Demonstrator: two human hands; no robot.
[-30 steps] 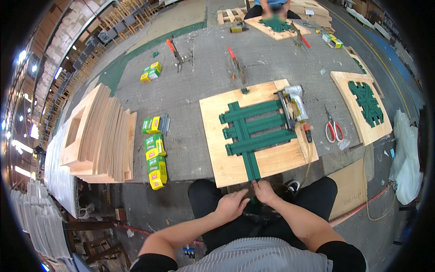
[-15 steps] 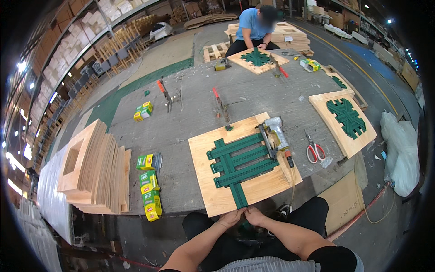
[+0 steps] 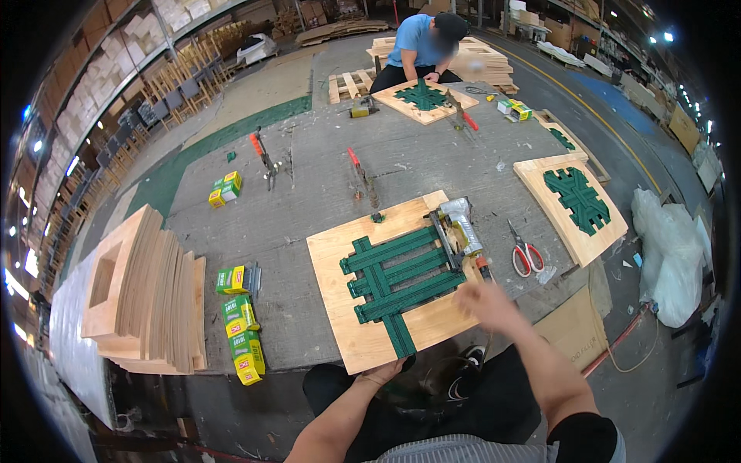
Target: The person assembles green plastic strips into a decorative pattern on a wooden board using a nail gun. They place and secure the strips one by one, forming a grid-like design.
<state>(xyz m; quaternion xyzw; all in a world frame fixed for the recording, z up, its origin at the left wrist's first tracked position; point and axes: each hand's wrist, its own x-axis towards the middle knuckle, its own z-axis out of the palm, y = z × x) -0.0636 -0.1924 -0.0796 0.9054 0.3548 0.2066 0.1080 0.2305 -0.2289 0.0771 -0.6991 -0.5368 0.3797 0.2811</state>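
Note:
A wooden panel point(image 3: 332, 289) lies before me at the table's near edge, with dark green webbing straps point(image 3: 382, 272) crossing over its opening. At the panel's near edge, my left hand point(image 3: 380, 373) pinches the end of the lengthwise strap, its fingers partly hidden under the edge. My right hand point(image 3: 488, 305) is lifted over the panel's right side, smeared by motion, close to the handle end of a silver staple gun point(image 3: 465, 230). That gun lies on the panel's far right corner. Whether my right hand touches it is not clear.
Red-handled scissors point(image 3: 527, 251) lie to the right, near another webbed panel point(image 3: 540, 193). Stacked wooden frames point(image 3: 147, 309) and green-yellow boxes point(image 3: 241, 316) stand left. Red-handled pliers point(image 3: 361, 174) lie farther off. Across the table, a person point(image 3: 417, 46) handles a webbed panel point(image 3: 394, 98).
My right hand has left the strap end and moved up and right toward the staple gun. My left hand stays at the strap end. The whole view has shifted slightly.

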